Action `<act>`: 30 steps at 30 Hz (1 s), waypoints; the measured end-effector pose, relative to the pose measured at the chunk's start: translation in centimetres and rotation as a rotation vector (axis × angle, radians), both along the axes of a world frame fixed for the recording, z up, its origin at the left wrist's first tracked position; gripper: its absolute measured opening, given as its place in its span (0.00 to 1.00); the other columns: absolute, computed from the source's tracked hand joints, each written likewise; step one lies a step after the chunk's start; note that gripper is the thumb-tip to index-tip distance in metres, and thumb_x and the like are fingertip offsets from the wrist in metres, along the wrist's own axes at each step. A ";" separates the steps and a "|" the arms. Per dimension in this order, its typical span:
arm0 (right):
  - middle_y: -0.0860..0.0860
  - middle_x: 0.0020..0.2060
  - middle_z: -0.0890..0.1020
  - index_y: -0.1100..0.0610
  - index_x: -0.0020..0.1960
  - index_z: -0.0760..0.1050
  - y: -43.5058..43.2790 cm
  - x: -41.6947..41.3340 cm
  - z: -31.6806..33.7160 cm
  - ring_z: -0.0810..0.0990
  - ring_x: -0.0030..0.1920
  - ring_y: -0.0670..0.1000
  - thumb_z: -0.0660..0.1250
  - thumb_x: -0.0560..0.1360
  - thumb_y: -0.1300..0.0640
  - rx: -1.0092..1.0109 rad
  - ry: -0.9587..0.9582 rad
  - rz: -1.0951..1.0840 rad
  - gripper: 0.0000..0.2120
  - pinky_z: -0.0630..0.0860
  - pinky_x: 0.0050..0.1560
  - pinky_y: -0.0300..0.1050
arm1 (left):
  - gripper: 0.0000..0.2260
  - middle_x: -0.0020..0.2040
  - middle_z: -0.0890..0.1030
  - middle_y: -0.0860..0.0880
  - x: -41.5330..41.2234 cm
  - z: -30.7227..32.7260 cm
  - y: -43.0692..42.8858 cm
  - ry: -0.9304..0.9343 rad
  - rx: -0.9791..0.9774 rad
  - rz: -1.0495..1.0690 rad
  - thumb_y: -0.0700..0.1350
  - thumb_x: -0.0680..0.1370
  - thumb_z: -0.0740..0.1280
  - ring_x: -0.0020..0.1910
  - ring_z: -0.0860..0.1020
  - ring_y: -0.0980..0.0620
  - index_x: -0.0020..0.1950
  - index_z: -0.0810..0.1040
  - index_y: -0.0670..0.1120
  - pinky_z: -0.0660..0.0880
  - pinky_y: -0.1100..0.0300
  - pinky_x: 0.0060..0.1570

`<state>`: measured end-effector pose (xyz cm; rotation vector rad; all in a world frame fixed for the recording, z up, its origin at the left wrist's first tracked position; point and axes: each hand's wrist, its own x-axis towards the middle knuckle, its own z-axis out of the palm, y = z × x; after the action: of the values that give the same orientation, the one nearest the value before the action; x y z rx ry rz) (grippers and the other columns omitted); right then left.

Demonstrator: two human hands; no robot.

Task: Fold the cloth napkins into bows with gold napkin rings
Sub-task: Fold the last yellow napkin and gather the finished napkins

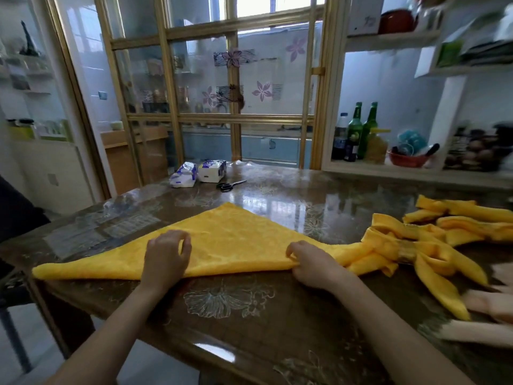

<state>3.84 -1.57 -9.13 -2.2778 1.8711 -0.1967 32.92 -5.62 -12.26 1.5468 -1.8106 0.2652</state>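
Since the long edge likely must roll up evenly, left hand (166,258) and right hand (313,263) both pinch the napkin (236,240) along its near fold, lower centre.

Two forearms in view, both bare from the bottom edge of the frame up to the wrist. Left forearm (111,329): slender, tapering to a narrow wrist. Right forearm (388,323): same build, same taper. Left hand (166,255): small, bare, rounded knuckles, slim thumb. Right hand (313,263): bare, knuckle ridge plain, fingers slim. Nails too small to make out. Whatever is worn above the forearms falls outside the frame. The wide lens stretches both forearms near the bottom edge.
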 end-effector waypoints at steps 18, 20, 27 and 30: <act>0.60 0.65 0.70 0.60 0.71 0.58 13.5 -2.7 1.7 0.70 0.64 0.60 0.55 0.79 0.66 -0.179 0.802 0.229 0.21 0.69 0.63 0.54 | 0.29 0.76 0.56 0.55 0.3 2.3 10.5 -0.658 0.439 -0.229 0.34 0.79 0.57 0.74 0.59 0.57 0.76 0.55 0.54 0.60 0.65 0.69; 0.58 0.70 0.66 0.57 0.75 0.53 15.7 -3.7 1.7 0.66 0.69 0.57 0.55 0.80 0.63 -0.053 0.792 0.206 0.25 0.65 0.68 0.52 | 0.26 0.76 0.56 0.56 -0.6 2.7 12.3 -0.681 0.472 -0.260 0.39 0.80 0.57 0.74 0.58 0.58 0.76 0.55 0.55 0.61 0.65 0.69; 0.43 0.72 0.61 0.44 0.73 0.60 16.8 -5.6 5.0 0.62 0.70 0.45 0.63 0.78 0.55 0.406 0.097 0.049 0.26 0.62 0.68 0.43 | 0.27 0.73 0.65 0.50 -3.5 3.1 10.6 -0.198 0.639 -0.227 0.64 0.79 0.49 0.71 0.64 0.51 0.73 0.64 0.51 0.63 0.53 0.68; 0.48 0.70 0.68 0.50 0.71 0.65 13.1 -3.1 3.2 0.69 0.66 0.46 0.60 0.79 0.51 0.090 -0.208 0.001 0.21 0.67 0.64 0.41 | 0.30 0.78 0.53 0.50 -5.3 2.1 8.1 -0.272 0.693 -0.153 0.64 0.78 0.47 0.76 0.51 0.50 0.77 0.53 0.52 0.48 0.44 0.73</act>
<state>0.76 11.57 -5.93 -2.1104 1.7378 -0.3280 27.62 2.53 -10.14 1.8756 -2.3812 -0.2738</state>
